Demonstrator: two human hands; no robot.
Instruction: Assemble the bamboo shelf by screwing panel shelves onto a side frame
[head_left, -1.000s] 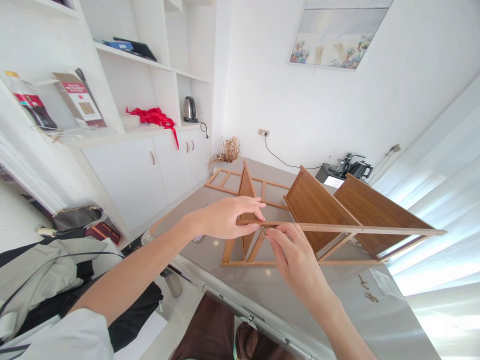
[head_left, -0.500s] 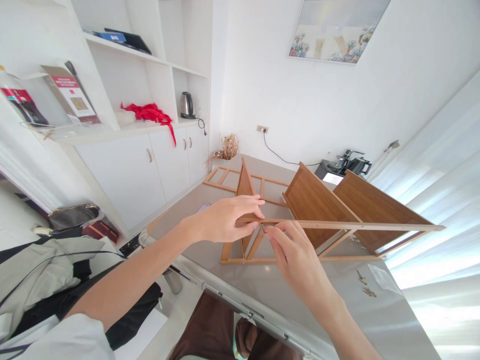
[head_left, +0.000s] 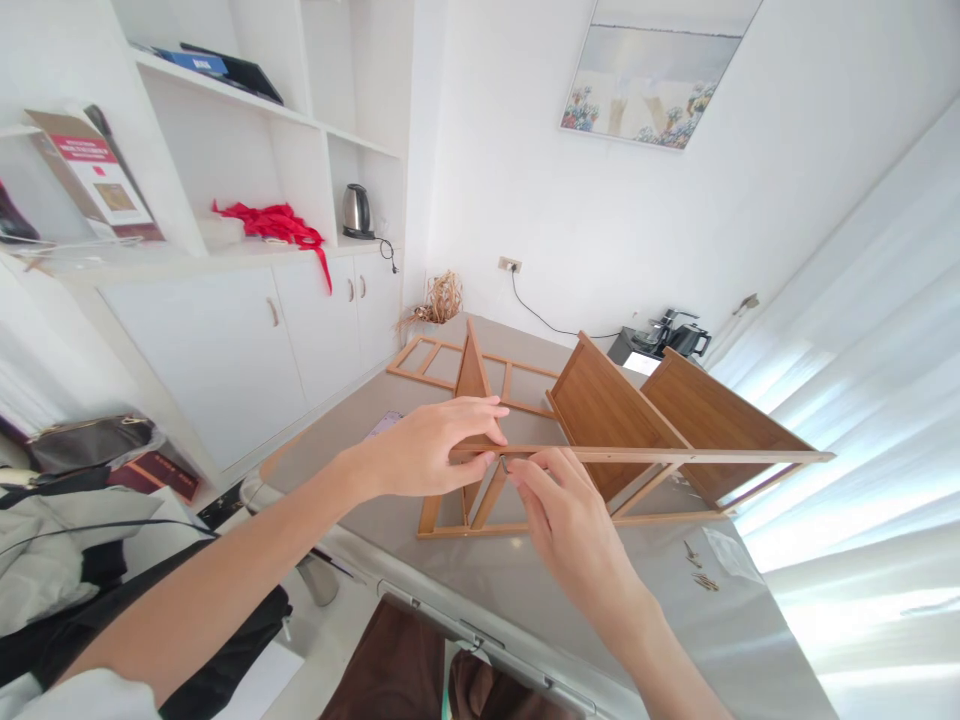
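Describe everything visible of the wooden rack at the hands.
The wooden rack is warm brown: a ladder-like side of long rails and short crosspieces, with three flat panels standing up at a slant. It sits on the grey table, apparently on its side. The left hand grips the left part of its upper rail; the right hand holds a small metal piece close to that rail.

Shelf frame (head_left: 624, 408) on table (head_left: 757, 640), screws (head_left: 705, 581) right, cabinet (head_left: 214, 350) left
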